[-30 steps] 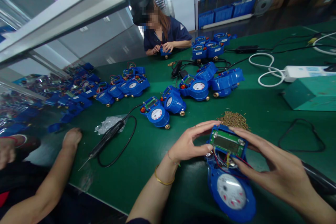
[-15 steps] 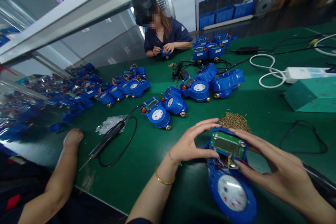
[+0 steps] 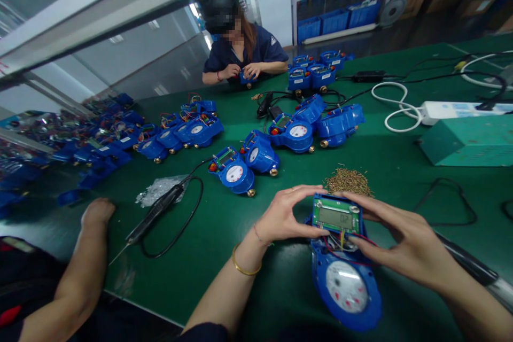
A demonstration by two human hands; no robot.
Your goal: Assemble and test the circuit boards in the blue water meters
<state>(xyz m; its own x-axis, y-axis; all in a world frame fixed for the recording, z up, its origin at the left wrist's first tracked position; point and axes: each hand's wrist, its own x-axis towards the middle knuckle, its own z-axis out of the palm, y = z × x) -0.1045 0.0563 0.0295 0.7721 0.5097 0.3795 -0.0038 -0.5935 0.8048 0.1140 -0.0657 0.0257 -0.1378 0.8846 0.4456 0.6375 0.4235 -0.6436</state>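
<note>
A: Log what is worn. Left hand?

B: Bare, no glove. Thin gold bangle on the wrist, and above it a fine thread bracelet with a green bit. Forearm bare; a dark sleeve edge shows low in the frame.

A: Right hand?

B: Bare, no ring or band visible. Forearm bare to the frame edge.

dim overhead light, warped edges
</note>
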